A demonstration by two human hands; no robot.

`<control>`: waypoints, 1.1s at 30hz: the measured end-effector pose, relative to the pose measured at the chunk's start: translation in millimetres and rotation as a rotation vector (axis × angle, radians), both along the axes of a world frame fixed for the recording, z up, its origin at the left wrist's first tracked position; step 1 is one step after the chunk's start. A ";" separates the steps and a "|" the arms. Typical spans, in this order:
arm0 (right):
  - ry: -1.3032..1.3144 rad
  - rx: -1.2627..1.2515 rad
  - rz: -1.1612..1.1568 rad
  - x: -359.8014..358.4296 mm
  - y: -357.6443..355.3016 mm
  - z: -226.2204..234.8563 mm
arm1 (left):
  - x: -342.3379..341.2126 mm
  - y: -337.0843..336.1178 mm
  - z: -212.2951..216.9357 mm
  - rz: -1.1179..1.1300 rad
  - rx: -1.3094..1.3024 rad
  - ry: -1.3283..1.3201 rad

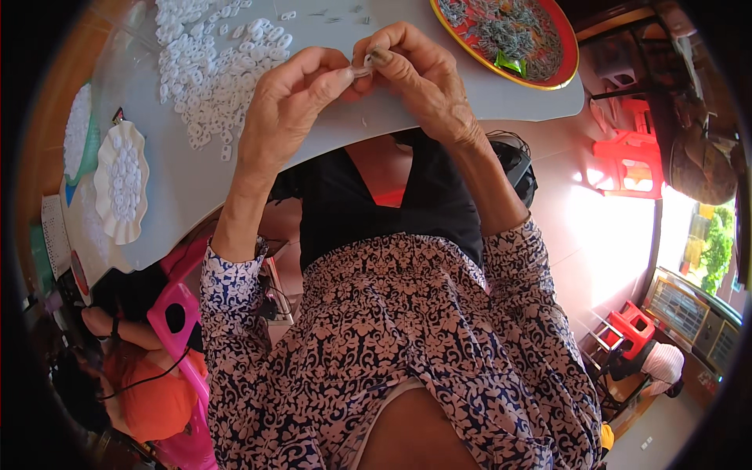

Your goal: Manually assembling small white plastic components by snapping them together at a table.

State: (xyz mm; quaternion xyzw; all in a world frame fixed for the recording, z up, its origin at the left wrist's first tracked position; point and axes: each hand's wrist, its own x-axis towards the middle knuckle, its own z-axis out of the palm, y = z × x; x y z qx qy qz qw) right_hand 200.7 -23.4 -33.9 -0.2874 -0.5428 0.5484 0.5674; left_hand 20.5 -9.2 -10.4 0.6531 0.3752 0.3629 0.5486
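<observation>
Above the table's near edge, my left hand (301, 98) and my right hand (419, 74) meet at the fingertips. Thumb and forefinger of each are pinched on a small white plastic piece (363, 70), mostly covered by the fingers. Left of my hands spreads a heap of small white oval plastic pieces with holes (223, 78). Beyond my right hand stands a red round tray (568, 43) with a gold rim, holding many small grey metal pins (505, 31) and a green packet (511, 63).
A white scalloped dish (106, 188) of white pieces stands at the table's left, beside a green container (88, 149). A few loose pins lie at the far edge. At lower left a person in orange (160, 395) sits by a pink chair (176, 309). Red stools (630, 168) stand right.
</observation>
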 end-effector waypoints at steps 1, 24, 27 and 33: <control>0.048 -0.016 -0.003 -0.6 -0.6 0.4 | -1.0 2.2 -2.7 -0.032 -0.045 -0.059; -0.155 -0.011 -0.090 -2.3 -4.2 1.6 | -2.1 12.4 -1.7 -0.011 -0.181 -0.156; -0.177 -0.022 -0.069 -2.3 -5.1 1.8 | -7.5 18.7 0.5 -0.067 -0.095 -0.028; -0.184 -0.034 -0.035 -0.2 -5.5 1.7 | -13.2 32.5 7.6 -0.245 0.066 0.196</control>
